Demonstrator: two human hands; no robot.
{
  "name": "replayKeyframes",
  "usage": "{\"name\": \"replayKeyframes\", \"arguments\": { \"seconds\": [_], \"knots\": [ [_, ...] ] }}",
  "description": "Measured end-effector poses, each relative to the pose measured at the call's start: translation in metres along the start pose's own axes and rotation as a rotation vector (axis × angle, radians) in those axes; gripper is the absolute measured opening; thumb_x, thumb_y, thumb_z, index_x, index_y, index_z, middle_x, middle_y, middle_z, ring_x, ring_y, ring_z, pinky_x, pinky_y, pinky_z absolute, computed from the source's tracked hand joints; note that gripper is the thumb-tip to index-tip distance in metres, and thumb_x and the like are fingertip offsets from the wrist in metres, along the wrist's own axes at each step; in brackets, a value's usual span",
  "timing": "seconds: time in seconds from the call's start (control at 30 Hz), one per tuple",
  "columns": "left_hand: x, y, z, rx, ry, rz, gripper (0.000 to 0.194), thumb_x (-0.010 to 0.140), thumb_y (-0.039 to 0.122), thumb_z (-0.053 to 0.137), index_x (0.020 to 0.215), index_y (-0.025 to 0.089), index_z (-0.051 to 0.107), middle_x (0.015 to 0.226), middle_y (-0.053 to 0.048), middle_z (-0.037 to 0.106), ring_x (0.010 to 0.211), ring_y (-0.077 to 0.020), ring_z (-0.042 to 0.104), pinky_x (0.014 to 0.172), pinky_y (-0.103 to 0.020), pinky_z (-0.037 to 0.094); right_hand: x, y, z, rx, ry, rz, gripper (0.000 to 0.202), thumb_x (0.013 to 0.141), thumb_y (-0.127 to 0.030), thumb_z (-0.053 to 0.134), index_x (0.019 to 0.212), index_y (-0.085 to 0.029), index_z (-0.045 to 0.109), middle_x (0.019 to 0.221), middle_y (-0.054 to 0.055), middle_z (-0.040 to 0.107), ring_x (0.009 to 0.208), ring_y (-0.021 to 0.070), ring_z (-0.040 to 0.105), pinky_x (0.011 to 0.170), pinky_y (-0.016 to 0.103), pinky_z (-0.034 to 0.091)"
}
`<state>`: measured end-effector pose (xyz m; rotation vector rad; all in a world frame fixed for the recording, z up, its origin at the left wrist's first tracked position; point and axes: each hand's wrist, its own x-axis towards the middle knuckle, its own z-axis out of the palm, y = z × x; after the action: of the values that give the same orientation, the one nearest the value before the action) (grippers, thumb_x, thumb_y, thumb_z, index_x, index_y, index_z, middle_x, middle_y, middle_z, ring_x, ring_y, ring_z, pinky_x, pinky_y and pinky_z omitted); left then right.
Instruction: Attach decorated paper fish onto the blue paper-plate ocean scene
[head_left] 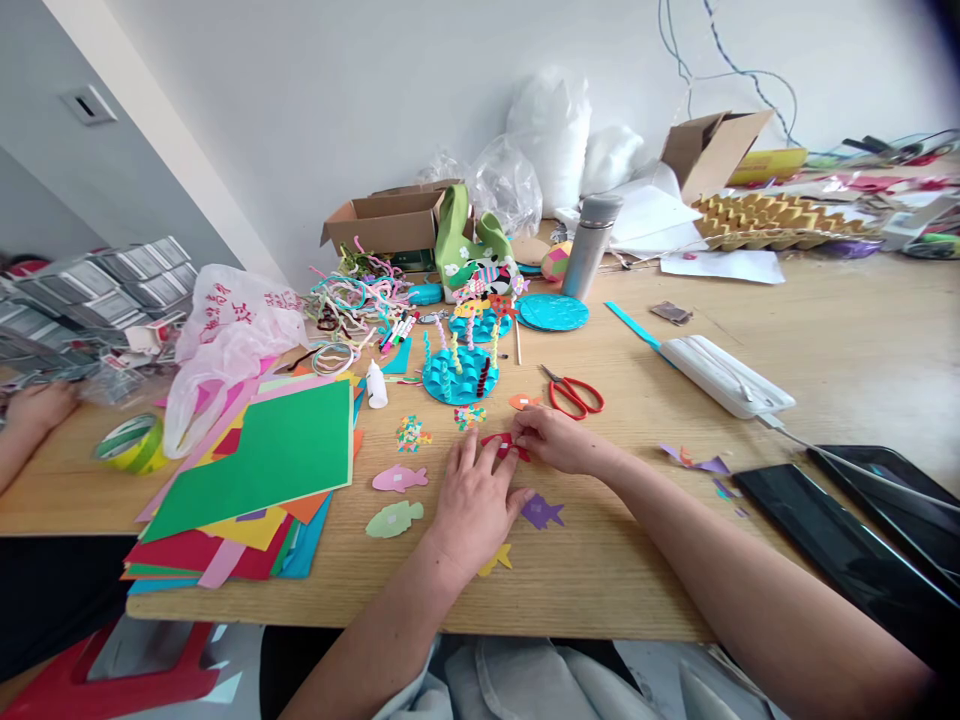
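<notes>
A red paper fish [496, 438] with a small white patch lies between my hands. My left hand [474, 492] rests flat with fingers spread, its fingertips on the fish. My right hand [553, 438] is closed, thumb and fingers pinched at the fish's right end; the fingertips are partly hidden. Around them lie a pink fish [399, 479], a pale green fish [394, 519], a purple fish [542, 512], a yellow fish [496, 561] partly under my left hand, an orange fish [523, 401], and two multicoloured dotted fish [411, 434]. Several carry white patches.
Red-handled scissors [576, 396] lie beyond my right hand. Ahead stand a blue base with pipe-cleaner stems [459, 378], a glue bottle [376, 385] and a steel flask [592, 247]. Coloured paper [300, 440] is stacked left; a power strip [724, 375] lies right. Another person's hand [41, 405] shows far left.
</notes>
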<state>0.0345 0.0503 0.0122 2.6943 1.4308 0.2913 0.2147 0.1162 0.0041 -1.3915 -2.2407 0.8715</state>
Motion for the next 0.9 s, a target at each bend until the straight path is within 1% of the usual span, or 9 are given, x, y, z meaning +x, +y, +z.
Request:
{"name": "replayKeyframes", "arguments": {
  "seconds": [0.2, 0.37, 0.47, 0.57, 0.77, 0.9],
  "knots": [
    [0.0006, -0.0008, -0.0009, -0.004, -0.017, -0.007, 0.049, 0.093, 0.049, 0.04, 0.132, 0.022, 0.052, 0.139, -0.007, 0.049, 0.138, -0.0337, 0.027, 0.113, -0.052, 0.03, -0.0016, -0.0025, -0.0033, -0.039, 0.0, 0.01, 0.017, 0.072, -0.003, 0.049, 0.067, -0.016, 0.059, 0.068, 0.003, 0.063, 0.065, 0.0139, 0.054, 0.061, 0.024, 0.037],
    [0.0001, -0.002, 0.0006, -0.015, 0.012, -0.006, 0.047, 0.094, 0.049, 0.041, 0.129, 0.021, 0.055, 0.136, -0.007, 0.051, 0.137, -0.0328, 0.03, 0.112, -0.051, 0.032, -0.0023, -0.0045, -0.0038, -0.014, 0.011, 0.034, 0.017, 0.073, -0.004, 0.048, 0.071, -0.016, 0.06, 0.069, 0.003, 0.064, 0.064, 0.0133, 0.054, 0.061, 0.023, 0.038],
    [0.0001, -0.0021, 0.0011, -0.022, 0.036, -0.001, 0.045, 0.093, 0.048, 0.042, 0.128, 0.022, 0.055, 0.134, -0.007, 0.053, 0.136, -0.0318, 0.031, 0.111, -0.051, 0.033, -0.0022, -0.0058, -0.0026, -0.044, 0.023, 0.027, 0.017, 0.073, -0.004, 0.048, 0.069, -0.016, 0.059, 0.069, 0.003, 0.063, 0.064, 0.0134, 0.054, 0.061, 0.024, 0.038],
    [0.0006, -0.002, 0.0017, -0.027, 0.042, 0.0, 0.044, 0.093, 0.048, 0.042, 0.127, 0.023, 0.055, 0.133, -0.007, 0.054, 0.135, -0.0316, 0.033, 0.11, -0.051, 0.034, -0.0023, -0.0058, -0.0027, -0.077, 0.028, 0.009, 0.016, 0.073, -0.005, 0.048, 0.068, -0.016, 0.059, 0.071, 0.004, 0.064, 0.067, 0.0147, 0.055, 0.062, 0.024, 0.039],
    [0.0028, -0.0025, 0.0046, -0.072, 0.078, -0.016, 0.045, 0.094, 0.044, 0.044, 0.129, 0.016, 0.051, 0.13, -0.009, 0.057, 0.133, -0.0281, 0.036, 0.11, -0.046, 0.036, -0.0017, -0.0005, -0.0071, 0.048, 0.042, 0.077, 0.009, 0.075, -0.014, 0.051, 0.075, -0.017, 0.06, 0.07, 0.003, 0.063, 0.064, 0.0141, 0.054, 0.06, 0.024, 0.04],
    [0.004, -0.003, 0.0063, -0.06, 0.066, -0.026, 0.043, 0.094, 0.042, 0.044, 0.126, 0.016, 0.053, 0.129, -0.008, 0.058, 0.131, -0.0278, 0.039, 0.11, -0.045, 0.035, -0.0009, 0.0023, -0.0082, 0.067, 0.04, 0.092, 0.007, 0.075, -0.019, 0.051, 0.074, -0.016, 0.057, 0.067, 0.002, 0.06, 0.063, 0.0135, 0.051, 0.058, 0.025, 0.038]
  ]
}}
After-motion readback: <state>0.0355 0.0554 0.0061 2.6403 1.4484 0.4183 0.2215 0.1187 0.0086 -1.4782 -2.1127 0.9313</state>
